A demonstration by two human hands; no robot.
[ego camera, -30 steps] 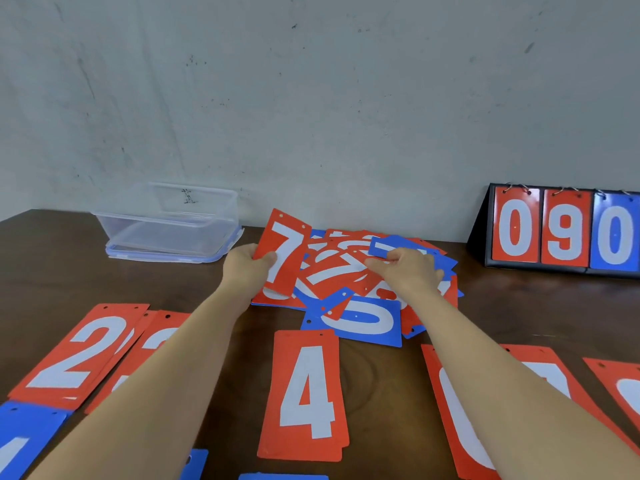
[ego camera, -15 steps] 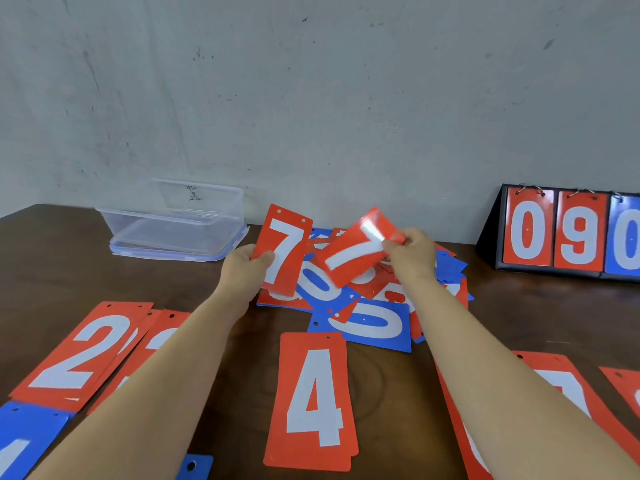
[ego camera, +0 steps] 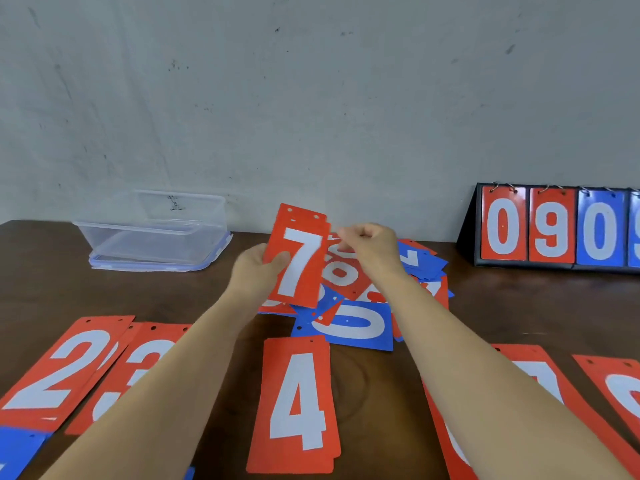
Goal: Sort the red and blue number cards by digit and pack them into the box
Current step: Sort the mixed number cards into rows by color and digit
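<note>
My left hand [ego camera: 256, 271] grips red 7 cards [ego camera: 299, 258], held upright above the table. My right hand [ego camera: 372, 249] has its fingers curled at the right edge of those cards, pinching a second red card tucked behind the front one. Beneath the hands lies a mixed pile of red and blue cards [ego camera: 356, 306]. Sorted stacks lie nearer me: red 2s [ego camera: 65, 368], red 3s [ego camera: 138, 368], red 4s [ego camera: 298, 403] and more red cards [ego camera: 540, 372] under my right forearm. The clear plastic box [ego camera: 152, 230] stands at the back left.
A black flip scoreboard [ego camera: 554, 230] showing 0 9 0 stands at the back right against the wall. Blue cards [ego camera: 17, 452] lie at the near left edge. A red card [ego camera: 616, 389] lies at the far right. Dark wooden table [ego camera: 502, 306].
My right hand lifted a red 7 card out of the pile and brought it left, behind the 7 card in my left hand. The left hand rose slightly.
</note>
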